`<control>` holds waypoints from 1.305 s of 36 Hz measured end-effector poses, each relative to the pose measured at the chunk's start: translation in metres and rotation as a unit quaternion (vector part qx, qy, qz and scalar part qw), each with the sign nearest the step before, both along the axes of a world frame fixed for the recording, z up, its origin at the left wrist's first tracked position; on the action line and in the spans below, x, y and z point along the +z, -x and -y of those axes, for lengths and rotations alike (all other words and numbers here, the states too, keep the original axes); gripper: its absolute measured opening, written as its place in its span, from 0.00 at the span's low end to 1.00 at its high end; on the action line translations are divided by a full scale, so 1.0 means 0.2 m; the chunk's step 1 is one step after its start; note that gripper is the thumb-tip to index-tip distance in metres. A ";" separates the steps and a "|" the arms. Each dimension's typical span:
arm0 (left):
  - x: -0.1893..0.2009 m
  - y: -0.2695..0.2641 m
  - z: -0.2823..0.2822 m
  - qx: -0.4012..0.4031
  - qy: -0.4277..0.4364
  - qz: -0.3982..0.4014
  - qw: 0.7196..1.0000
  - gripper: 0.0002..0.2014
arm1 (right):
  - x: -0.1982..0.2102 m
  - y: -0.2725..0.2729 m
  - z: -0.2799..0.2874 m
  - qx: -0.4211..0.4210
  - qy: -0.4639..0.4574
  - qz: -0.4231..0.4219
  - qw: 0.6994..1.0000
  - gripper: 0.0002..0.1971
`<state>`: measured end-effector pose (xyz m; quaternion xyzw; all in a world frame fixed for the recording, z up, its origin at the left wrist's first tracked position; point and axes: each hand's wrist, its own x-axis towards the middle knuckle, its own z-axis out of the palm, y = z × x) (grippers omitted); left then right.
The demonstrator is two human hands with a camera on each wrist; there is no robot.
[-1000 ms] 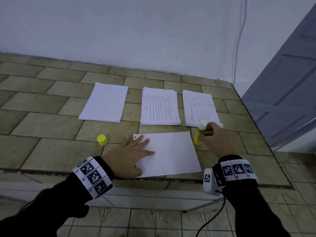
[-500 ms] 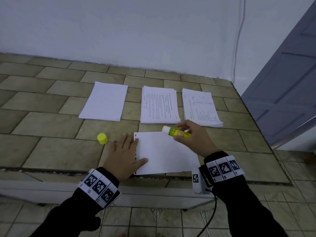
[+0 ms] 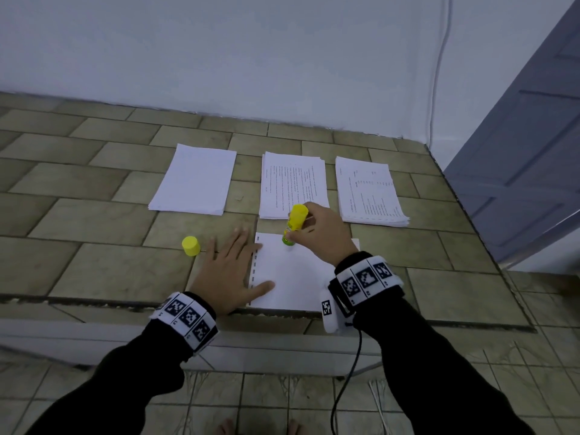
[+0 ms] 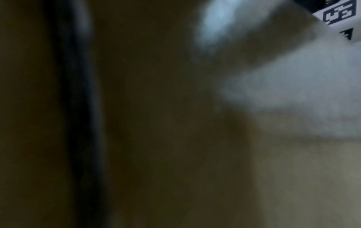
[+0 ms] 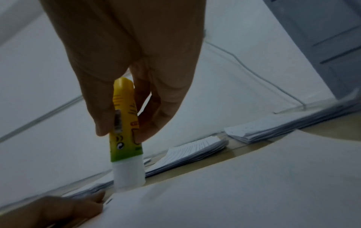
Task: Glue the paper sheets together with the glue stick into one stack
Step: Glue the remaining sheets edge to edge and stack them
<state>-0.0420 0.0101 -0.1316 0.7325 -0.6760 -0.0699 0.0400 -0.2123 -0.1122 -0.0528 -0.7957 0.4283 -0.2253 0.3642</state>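
A blank white sheet [image 3: 298, 277] with a punched left edge lies near the counter's front edge. My right hand [image 3: 317, 237] pinches a yellow-green glue stick [image 3: 293, 226], held upright with its white tip down on the sheet's far left part; the right wrist view shows the glue stick [image 5: 125, 132] touching the sheet [image 5: 234, 192]. My left hand [image 3: 233, 271] lies flat, fingers straight, on the sheet's left edge and the counter. The yellow cap [image 3: 190, 245] stands left of that hand. The left wrist view is dark and blurred.
Three paper stacks lie in a row behind: a blank one [image 3: 196, 180], a printed one [image 3: 293, 186] and another printed one [image 3: 368, 193]. The tiled counter [image 3: 94, 221] ends at a front edge just below the sheet. A grey door [image 3: 527, 152] stands at right.
My right hand carried the glue stick from the sheet's right side to over it, turned it tip down and set it on the sheet. My left hand slid left to the sheet's edge.
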 end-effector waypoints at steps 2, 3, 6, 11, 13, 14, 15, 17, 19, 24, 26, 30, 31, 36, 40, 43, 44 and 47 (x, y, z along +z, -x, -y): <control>-0.01 0.00 0.00 0.001 0.008 0.002 1.000 0.55 | 0.00 -0.04 -0.01 0.013 0.009 -0.014 1.000 0.14; -0.01 0.00 0.00 0.000 0.010 0.004 1.000 0.55 | -0.01 -0.06 -0.02 0.022 0.011 -0.015 1.000 0.13; -0.01 0.00 0.00 -0.004 0.011 0.004 1.000 0.55 | -0.02 -0.12 -0.03 0.038 0.022 -0.020 0.999 0.13; -0.02 0.00 0.00 -0.002 0.013 0.001 1.000 0.56 | -0.02 -0.19 -0.04 0.042 0.054 -0.045 0.997 0.14; -0.02 0.00 0.00 -0.003 0.016 -0.002 1.000 0.56 | -0.03 -0.21 -0.04 0.042 0.059 -0.050 0.996 0.14; -0.02 0.00 0.00 -0.003 0.020 -0.004 1.000 0.56 | -0.03 -0.22 -0.04 0.042 0.061 -0.054 0.996 0.14; -0.03 0.00 0.00 -0.004 0.027 -0.007 1.000 0.56 | -0.03 -0.22 -0.04 0.042 0.064 -0.058 0.995 0.14; -0.03 0.00 0.00 -0.003 0.031 -0.009 0.999 0.54 | -0.03 -0.22 -0.04 0.041 0.069 -0.062 0.995 0.14; -0.03 0.00 0.00 0.000 0.022 -0.005 1.000 0.53 | -0.03 -0.22 -0.03 0.039 0.066 -0.063 0.995 0.14; -0.03 -0.01 0.00 0.007 0.023 -0.007 1.000 0.51 | -0.01 -0.13 -0.01 0.023 0.060 -0.079 0.995 0.13; -0.03 -0.01 0.00 0.008 0.021 -0.003 1.000 0.51 | -0.01 -0.06 0.01 0.012 0.058 -0.086 0.995 0.12; -0.02 0.00 0.00 0.010 0.011 0.001 1.000 0.51 | -0.01 0.09 0.05 -0.027 0.053 -0.085 0.995 0.10; -0.02 0.00 0.00 0.010 0.012 0.000 1.000 0.51 | -0.02 0.14 0.06 -0.040 0.049 -0.081 0.995 0.09; -0.03 0.00 0.00 0.011 0.021 -0.002 1.000 0.50 | -0.03 0.33 0.12 -0.098 0.047 -0.076 0.991 0.08; -0.03 0.00 0.00 0.008 0.024 -0.006 1.000 0.50 | -0.04 0.43 0.16 -0.120 0.055 -0.084 0.988 0.08; -0.02 0.00 0.00 0.010 0.017 -0.007 1.000 0.50 | -0.04 0.43 0.16 -0.130 0.066 -0.076 0.986 0.08; -0.02 0.00 0.00 0.011 0.016 -0.008 1.000 0.50 | -0.04 0.42 0.15 -0.132 0.066 -0.066 0.987 0.09; -0.02 0.00 0.00 0.012 0.017 -0.014 1.000 0.50 | -0.02 0.32 0.08 -0.102 0.050 -0.028 0.993 0.11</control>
